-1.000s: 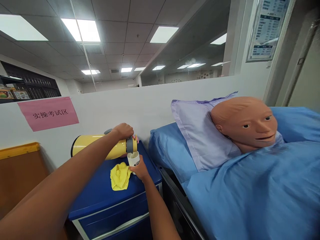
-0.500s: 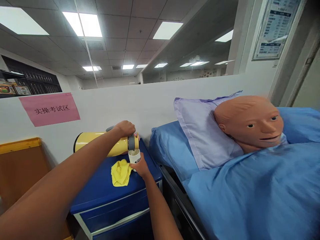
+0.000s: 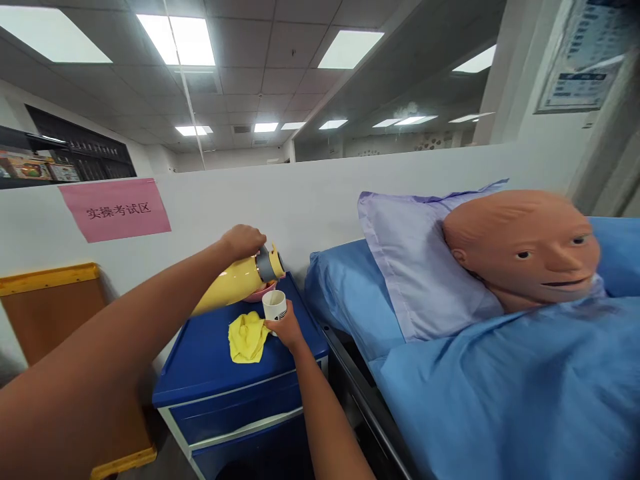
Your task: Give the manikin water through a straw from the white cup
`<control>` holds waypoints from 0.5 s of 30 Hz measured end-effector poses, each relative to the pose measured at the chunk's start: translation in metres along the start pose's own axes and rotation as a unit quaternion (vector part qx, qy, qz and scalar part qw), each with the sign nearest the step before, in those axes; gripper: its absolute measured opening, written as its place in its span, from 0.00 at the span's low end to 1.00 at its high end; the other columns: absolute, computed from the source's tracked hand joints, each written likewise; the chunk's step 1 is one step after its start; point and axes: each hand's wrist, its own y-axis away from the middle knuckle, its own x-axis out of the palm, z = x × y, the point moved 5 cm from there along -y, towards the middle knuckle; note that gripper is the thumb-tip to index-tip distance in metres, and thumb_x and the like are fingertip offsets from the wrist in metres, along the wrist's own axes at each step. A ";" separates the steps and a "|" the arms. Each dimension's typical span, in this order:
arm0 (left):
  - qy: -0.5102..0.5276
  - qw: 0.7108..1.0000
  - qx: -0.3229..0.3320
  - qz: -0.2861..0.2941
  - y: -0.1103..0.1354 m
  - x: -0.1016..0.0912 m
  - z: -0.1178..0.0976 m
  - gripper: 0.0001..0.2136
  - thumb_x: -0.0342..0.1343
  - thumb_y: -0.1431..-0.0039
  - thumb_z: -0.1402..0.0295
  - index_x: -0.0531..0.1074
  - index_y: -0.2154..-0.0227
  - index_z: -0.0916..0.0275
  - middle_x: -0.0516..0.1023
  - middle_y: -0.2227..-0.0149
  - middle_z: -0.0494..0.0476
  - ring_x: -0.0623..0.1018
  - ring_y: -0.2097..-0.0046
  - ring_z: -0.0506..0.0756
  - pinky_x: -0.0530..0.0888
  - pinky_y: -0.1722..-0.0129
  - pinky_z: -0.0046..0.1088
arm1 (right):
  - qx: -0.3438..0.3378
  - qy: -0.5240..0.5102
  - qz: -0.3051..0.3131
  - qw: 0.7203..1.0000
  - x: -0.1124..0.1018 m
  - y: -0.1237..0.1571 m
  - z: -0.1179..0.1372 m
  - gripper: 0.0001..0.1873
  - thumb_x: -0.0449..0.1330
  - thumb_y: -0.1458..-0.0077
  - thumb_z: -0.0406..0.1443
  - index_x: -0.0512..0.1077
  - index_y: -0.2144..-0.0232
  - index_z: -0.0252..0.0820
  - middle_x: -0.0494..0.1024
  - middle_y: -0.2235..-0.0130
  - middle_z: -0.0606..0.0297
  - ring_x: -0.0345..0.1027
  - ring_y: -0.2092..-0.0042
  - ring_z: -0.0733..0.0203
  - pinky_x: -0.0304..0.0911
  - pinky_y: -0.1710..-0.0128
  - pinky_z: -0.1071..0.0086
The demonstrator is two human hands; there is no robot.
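My left hand [image 3: 243, 241] grips the handle of a yellow thermos flask [image 3: 235, 281], which is tilted with its grey spout end raised a little above a white paper cup [image 3: 275, 305]. The cup stands on the blue bedside cabinet [image 3: 215, 367], and my right hand [image 3: 286, 326] is closed round its lower part. A crumpled yellow cloth [image 3: 247, 337] lies on the cabinet top just left of the cup. Part of a pink bowl [image 3: 259, 294] shows behind the cup, under the flask.
A training manikin [image 3: 525, 250] lies in the bed at right, head on a lilac pillow [image 3: 420, 260], under a blue sheet [image 3: 500, 393]. A white partition wall [image 3: 310, 200] with a pink sign [image 3: 116, 209] runs behind. A wooden board with yellow trim [image 3: 50, 307] stands left of the cabinet.
The flask was lying level with its spout over the cup; its spout end has now tipped up and away from the cup. The camera has shifted left.
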 end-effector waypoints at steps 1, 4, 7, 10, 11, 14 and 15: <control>-0.006 1.000 -0.028 -0.012 0.008 -0.003 0.016 0.11 0.52 0.39 0.68 0.77 0.58 0.60 0.80 0.60 0.63 0.79 0.55 0.61 0.70 0.60 0.32 | 0.004 0.000 0.001 1.000 0.000 0.000 -0.001 0.36 0.68 0.64 0.35 0.61 0.50 0.42 0.76 0.57 0.63 0.71 0.59 0.56 0.67 0.59 0.66; -0.004 0.986 -0.154 -0.067 0.037 -0.008 0.066 0.18 0.42 0.34 0.64 0.75 0.54 0.63 0.79 0.59 0.69 0.78 0.57 0.65 0.70 0.64 0.35 | 0.016 0.003 -0.001 1.000 0.000 0.000 -0.004 0.39 0.68 0.64 0.36 0.60 0.48 0.43 0.75 0.57 0.63 0.71 0.58 0.55 0.66 0.60 0.65; 0.045 0.950 -0.283 -0.126 0.073 0.000 0.107 0.22 0.38 0.33 0.58 0.76 0.59 0.65 0.79 0.64 0.71 0.78 0.60 0.66 0.69 0.66 0.36 | 0.020 0.006 0.000 1.000 0.000 0.000 -0.003 0.39 0.68 0.65 0.36 0.60 0.48 0.43 0.75 0.57 0.63 0.71 0.58 0.55 0.66 0.59 0.64; 0.079 0.919 -0.359 -0.144 0.105 0.020 0.132 0.22 0.39 0.33 0.57 0.76 0.61 0.64 0.79 0.64 0.69 0.77 0.62 0.65 0.68 0.65 0.36 | 0.019 0.009 -0.001 1.000 0.001 0.002 0.000 0.37 0.68 0.64 0.36 0.61 0.49 0.43 0.75 0.57 0.63 0.71 0.58 0.55 0.66 0.58 0.64; 0.083 0.911 -0.379 -0.143 0.115 0.028 0.137 0.23 0.39 0.33 0.56 0.76 0.60 0.65 0.79 0.64 0.68 0.77 0.62 0.64 0.67 0.65 0.35 | 0.018 0.010 -0.001 1.000 0.001 0.002 0.001 0.37 0.68 0.64 0.36 0.61 0.50 0.42 0.75 0.57 0.63 0.70 0.57 0.55 0.65 0.58 0.65; 0.098 0.891 -0.424 -0.133 0.143 0.052 0.148 0.25 0.36 0.33 0.54 0.74 0.61 0.67 0.78 0.65 0.65 0.76 0.62 0.62 0.66 0.64 0.34 | 0.012 0.012 0.000 1.000 0.001 0.002 0.002 0.37 0.67 0.64 0.36 0.60 0.50 0.42 0.75 0.56 0.63 0.70 0.58 0.56 0.66 0.58 0.65; 0.107 0.884 -0.437 -0.130 0.151 0.060 0.150 0.26 0.35 0.33 0.53 0.74 0.62 0.68 0.78 0.66 0.65 0.76 0.62 0.61 0.66 0.64 0.33 | 0.011 0.014 0.000 1.000 0.001 0.002 0.001 0.37 0.67 0.64 0.36 0.60 0.50 0.42 0.75 0.56 0.63 0.70 0.58 0.56 0.66 0.58 0.65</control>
